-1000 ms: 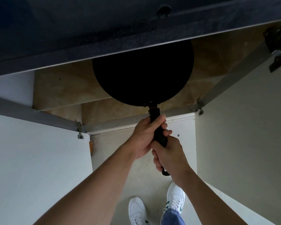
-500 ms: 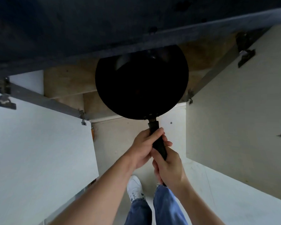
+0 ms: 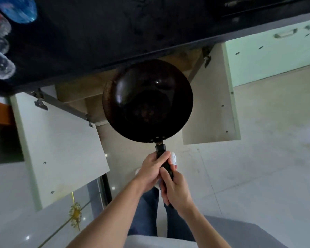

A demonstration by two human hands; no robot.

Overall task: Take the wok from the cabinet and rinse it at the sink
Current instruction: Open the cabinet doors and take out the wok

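A black wok (image 3: 147, 101) with a long black handle hangs in the air in front of the open cabinet (image 3: 79, 92), its dark inside facing me. Both hands hold the handle. My left hand (image 3: 151, 170) grips it nearer the bowl, thumb lying along the top. My right hand (image 3: 175, 189) grips the handle's rear end, just behind the left. The wok's far rim sits just under the edge of the dark countertop (image 3: 115, 33). No sink is in view.
The cabinet's two white doors stand wide open, the left door (image 3: 61, 145) and the right door (image 3: 211, 104). Clear bottles (image 3: 0, 65) lie on the countertop at far left. A pale green drawer front (image 3: 276, 54) is at right. Below are my legs and the light floor (image 3: 258, 167).
The wok has come out of the cabinet toward me and risen, now clear of the shelf. My view has pulled back, showing the countertop, bottles and more floor.
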